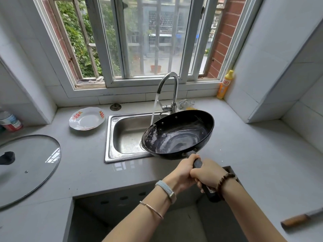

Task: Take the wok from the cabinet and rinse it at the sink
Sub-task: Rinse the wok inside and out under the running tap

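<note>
The wok (178,135) is held by its dark handle (197,163), and the fingers of both my hands are curled tight round that handle. My left hand (183,172) grips nearest the pan, and my right hand (209,175) grips just behind it, touching the left. The wok is in the air over the right front corner of the sink (125,135), tilted with its far left rim lowest, and part of it overhangs the bench (253,145) on the sink's right side. Its inside is wet and shiny, with water lying in the bottom.

A stream of water (155,105) falls from the curved tap (172,84) at the sink's back edge and lands on the wok's left inner wall. Left of the sink a white plate (86,118) with red marks sits near the bench's back edge. A round strainer (115,107) lies just beside it. A glass lid (29,165) lies flat at the left edge. A yellow bottle (225,84) stands in the back right corner, by the window. A wooden-handled knife (300,219) lies at the right front edge, blurred.
</note>
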